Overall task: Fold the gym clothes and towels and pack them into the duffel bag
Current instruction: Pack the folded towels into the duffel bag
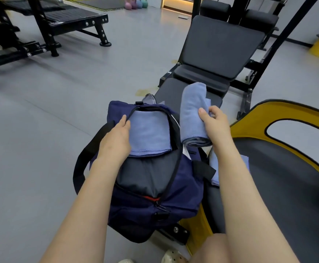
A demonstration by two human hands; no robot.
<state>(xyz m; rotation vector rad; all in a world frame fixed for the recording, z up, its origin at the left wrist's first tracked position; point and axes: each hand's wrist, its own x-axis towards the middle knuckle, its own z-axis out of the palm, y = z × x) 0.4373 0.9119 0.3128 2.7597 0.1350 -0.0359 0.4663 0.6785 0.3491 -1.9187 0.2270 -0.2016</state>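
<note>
One folded blue towel [193, 114] sits clamped in the right hand [214, 123] grip beside the duffel bag [183, 186]; left hand [115, 137] fingers flat inside.

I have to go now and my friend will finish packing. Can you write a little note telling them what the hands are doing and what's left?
Left hand: rests on the open duffel bag, fingers on the folded blue towel inside.
Right hand: grips a folded blue towel held above the bench, beside the bag.
Done: one towel and a dark grey garment are in the bag.
Left: put in the held towel, then the blue cloth lying right of the bag.
</note>
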